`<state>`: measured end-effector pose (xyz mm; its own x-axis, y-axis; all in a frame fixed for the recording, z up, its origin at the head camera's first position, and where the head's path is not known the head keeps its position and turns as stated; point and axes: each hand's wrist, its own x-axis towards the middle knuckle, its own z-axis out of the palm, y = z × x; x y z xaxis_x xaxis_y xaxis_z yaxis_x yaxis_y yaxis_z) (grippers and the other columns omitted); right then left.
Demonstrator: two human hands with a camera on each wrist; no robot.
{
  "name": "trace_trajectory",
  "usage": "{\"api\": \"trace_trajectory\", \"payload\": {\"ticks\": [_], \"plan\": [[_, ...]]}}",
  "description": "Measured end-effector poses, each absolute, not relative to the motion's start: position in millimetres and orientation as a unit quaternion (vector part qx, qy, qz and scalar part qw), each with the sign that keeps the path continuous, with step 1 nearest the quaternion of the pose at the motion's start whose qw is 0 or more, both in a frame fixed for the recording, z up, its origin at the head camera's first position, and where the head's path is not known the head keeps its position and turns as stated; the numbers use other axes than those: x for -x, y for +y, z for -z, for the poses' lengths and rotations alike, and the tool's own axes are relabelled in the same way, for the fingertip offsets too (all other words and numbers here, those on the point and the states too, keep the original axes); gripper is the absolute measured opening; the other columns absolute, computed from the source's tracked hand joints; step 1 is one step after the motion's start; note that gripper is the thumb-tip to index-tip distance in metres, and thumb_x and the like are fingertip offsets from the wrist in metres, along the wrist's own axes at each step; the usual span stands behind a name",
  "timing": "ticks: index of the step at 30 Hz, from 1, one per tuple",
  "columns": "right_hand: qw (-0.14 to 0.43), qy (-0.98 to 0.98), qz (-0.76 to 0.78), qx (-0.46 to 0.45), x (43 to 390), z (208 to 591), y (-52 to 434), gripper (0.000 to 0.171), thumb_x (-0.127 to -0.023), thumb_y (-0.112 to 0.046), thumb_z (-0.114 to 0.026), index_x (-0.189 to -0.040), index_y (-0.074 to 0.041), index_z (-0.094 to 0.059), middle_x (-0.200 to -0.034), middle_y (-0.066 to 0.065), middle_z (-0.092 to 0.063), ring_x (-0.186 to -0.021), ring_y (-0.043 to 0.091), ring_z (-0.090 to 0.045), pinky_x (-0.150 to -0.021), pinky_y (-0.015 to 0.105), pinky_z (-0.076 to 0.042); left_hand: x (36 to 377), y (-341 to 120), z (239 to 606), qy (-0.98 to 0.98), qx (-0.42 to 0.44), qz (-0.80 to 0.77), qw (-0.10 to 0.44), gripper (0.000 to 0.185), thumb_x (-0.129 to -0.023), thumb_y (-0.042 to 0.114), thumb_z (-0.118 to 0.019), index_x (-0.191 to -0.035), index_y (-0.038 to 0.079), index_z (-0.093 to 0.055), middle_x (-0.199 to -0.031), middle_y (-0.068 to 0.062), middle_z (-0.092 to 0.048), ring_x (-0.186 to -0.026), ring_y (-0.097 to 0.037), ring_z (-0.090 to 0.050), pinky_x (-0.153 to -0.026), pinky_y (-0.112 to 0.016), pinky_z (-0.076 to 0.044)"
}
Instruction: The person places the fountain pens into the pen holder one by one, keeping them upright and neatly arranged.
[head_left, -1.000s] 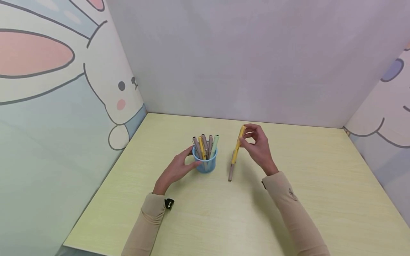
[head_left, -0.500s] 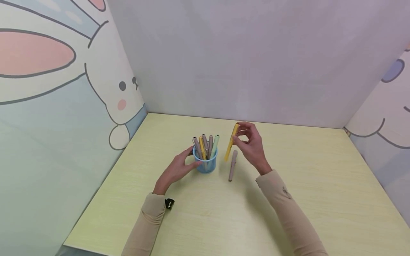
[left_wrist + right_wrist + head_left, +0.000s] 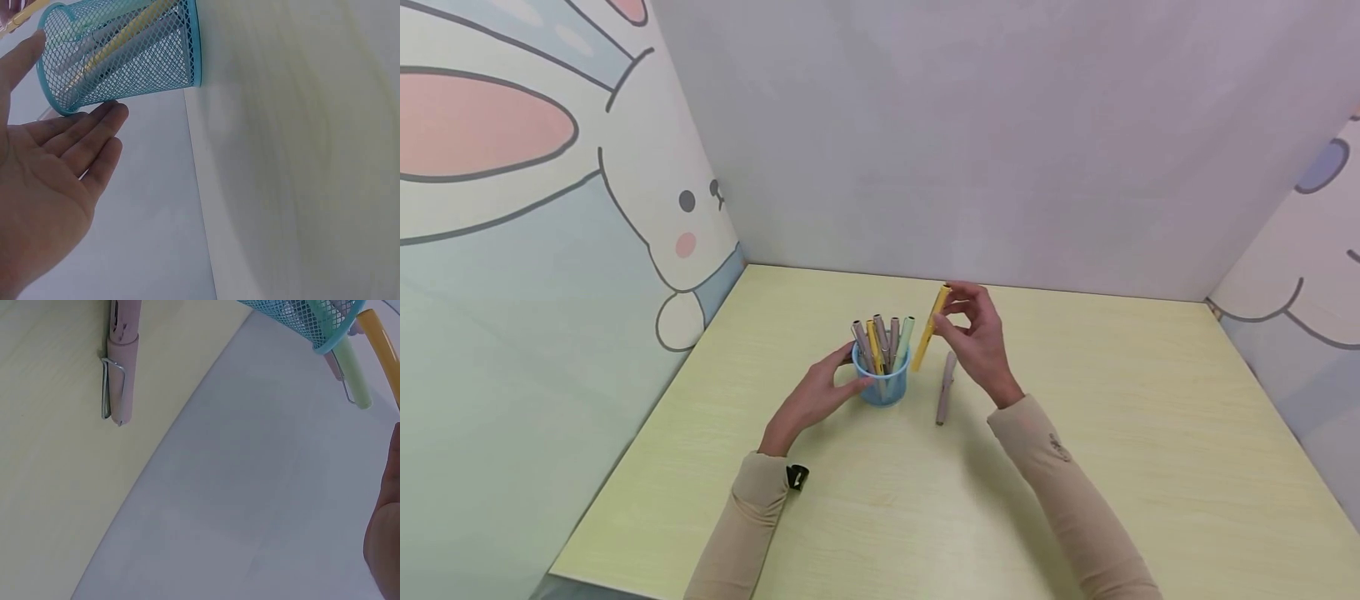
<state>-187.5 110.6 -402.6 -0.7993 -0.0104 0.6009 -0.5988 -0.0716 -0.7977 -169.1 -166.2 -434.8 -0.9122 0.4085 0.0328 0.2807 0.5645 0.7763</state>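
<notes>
Pinching slim yellow pen (image 3: 929,328): right hand (image 3: 976,340); left hand (image 3: 815,397) flat vs blue mesh cup (image 3: 881,385).

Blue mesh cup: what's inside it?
The blue mesh cup holds upright pens: several grey-brown, one yellow, one pale green. Their lower ends show only dimly through the mesh; the cup's bottom is hidden.
</notes>
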Motion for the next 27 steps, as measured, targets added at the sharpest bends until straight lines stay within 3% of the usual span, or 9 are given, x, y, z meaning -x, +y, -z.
{"api": "trace_trajectory", "payload": {"ticks": [27], "plan": [[0.220,-0.629,-0.712,-0.223,193,408,93,0.048,-0.093,0.019,-0.063,-0.136,0.011,-0.045,-0.114,0.018,-0.055,-0.097,0.019,-0.062,-0.074,0.033,-0.062,168,-164,434,0.883,-0.194,-0.420,0.075,0.079,-0.100,0.043,-0.069,-0.162,0.010,-0.033,-0.153,-0.013,-0.051,-0.145,-0.031,-0.043,-0.118,-0.056,-0.030]]}}
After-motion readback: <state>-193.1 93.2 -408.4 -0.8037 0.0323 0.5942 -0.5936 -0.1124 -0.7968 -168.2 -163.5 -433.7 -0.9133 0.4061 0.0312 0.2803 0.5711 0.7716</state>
